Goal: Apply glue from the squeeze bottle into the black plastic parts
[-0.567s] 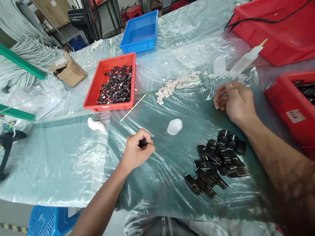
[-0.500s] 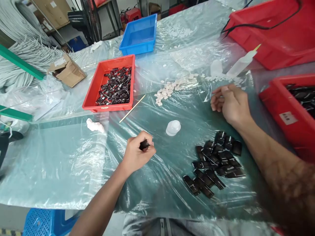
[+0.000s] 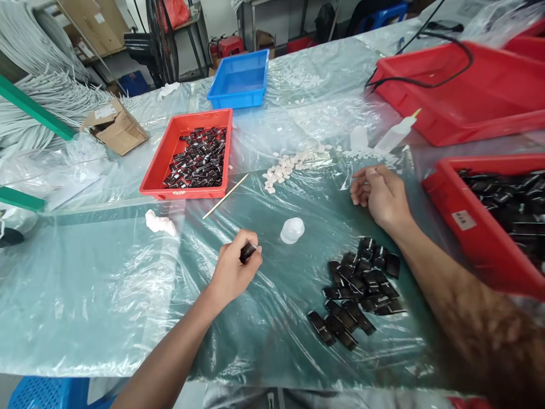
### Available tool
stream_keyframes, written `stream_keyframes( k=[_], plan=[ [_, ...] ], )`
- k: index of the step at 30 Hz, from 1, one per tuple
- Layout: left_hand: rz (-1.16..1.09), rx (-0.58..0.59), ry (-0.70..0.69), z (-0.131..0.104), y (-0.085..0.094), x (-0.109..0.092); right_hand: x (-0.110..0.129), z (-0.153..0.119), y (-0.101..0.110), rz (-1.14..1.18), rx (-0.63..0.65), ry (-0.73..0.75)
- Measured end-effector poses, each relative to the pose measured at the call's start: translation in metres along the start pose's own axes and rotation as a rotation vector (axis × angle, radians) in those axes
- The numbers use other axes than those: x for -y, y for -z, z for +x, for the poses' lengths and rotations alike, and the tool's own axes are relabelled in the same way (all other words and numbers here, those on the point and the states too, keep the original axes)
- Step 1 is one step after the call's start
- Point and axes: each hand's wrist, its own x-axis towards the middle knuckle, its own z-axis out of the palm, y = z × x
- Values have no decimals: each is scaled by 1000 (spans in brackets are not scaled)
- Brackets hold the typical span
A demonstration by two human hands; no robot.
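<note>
My left hand (image 3: 236,264) is closed around a small glossy black plastic piece (image 3: 247,251), one end showing between thumb and fingers. To its right sits a small translucent white tub (image 3: 292,230). My right hand (image 3: 381,193) hovers over or rests on the sheet, fingers loosely curled and slightly apart, nothing visible in them. Just beyond and left of it lie scattered small white flat pieces (image 3: 283,170). Below my right hand spreads a loose group of similar black plastic pieces (image 3: 360,281), several of them side by side.
A red tray (image 3: 187,193) with small dark parts stands left, with a thin wooden stick (image 3: 225,196) beside it. A blue tray (image 3: 238,101) is behind. At right are a red bin (image 3: 468,244) of black pieces, another red bin (image 3: 447,102), a squeeze bottle (image 3: 395,135) and a cable.
The view has shifted, so the table's contents sit slightly lower and further left. My left hand still grips the black piece, turned a little; my right hand stays loosely curled.
</note>
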Motion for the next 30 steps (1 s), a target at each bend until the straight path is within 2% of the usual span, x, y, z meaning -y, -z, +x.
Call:
stream_keyframes(
  k=[14, 21, 25, 28, 30],
  plan=[
    [136, -66, -69, 6, 13, 1, -1, 7, -4, -21, 33, 16],
    [355, -133, -148, 6, 21, 9, 2, 8, -6, -43, 25, 22],
    [468, -141, -185, 6, 32, 5, 9, 6, -7, -46, 21, 25],
    [567, -186, -215, 23, 47, -8, 13, 6, -7, -41, 37, 28],
    [641, -233, -242, 49, 64, -21, 14, 6, -7, -36, 47, 24]
  ],
)
